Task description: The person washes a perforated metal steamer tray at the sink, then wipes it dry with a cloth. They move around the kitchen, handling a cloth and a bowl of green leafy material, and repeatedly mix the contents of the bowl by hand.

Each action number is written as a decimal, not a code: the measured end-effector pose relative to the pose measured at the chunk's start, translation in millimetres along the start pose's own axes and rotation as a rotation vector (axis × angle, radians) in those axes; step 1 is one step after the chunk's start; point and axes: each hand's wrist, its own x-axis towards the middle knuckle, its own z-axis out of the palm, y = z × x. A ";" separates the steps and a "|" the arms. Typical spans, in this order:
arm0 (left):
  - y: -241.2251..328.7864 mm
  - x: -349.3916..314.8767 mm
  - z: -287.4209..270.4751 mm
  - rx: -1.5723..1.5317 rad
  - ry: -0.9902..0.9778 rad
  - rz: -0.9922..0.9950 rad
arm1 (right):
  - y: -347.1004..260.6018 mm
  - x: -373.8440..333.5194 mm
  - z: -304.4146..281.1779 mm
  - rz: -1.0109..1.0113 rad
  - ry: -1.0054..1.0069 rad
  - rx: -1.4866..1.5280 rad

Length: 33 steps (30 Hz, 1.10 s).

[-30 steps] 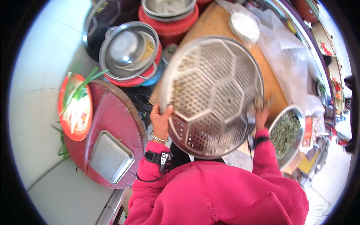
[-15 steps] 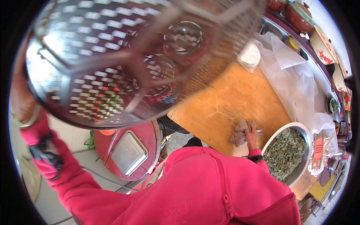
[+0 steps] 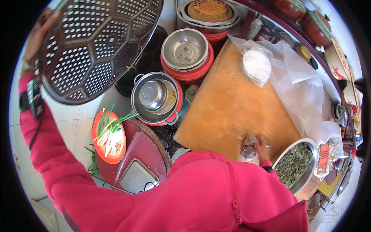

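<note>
Left hand, curled, is gripping the tilted strainer by its rim. Right hand, part-closed, is clutching a rag on the desk, near the bowl.

On my left: glossy white tiles with thin grout lines, wall vs floor unclear to me. Round dark-red table with a brownish rim beside me, flat orange-tan wooden worktop ahead. Long narrow maroon shelf beyond it, white wall behind. Light's bright, whitish.
</note>
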 end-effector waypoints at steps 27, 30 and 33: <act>-366.5 42.8 293.4 0.230 0.404 -0.516 | -27.3 -6.5 -13.4 0.278 -0.062 -0.271; -441.2 48.4 305.8 0.673 0.230 -0.563 | -34.5 -14.2 -9.7 0.130 -0.058 -0.064; -540.4 55.3 292.6 1.143 -0.228 -0.122 | -49.0 -19.5 -1.1 0.242 0.045 -0.454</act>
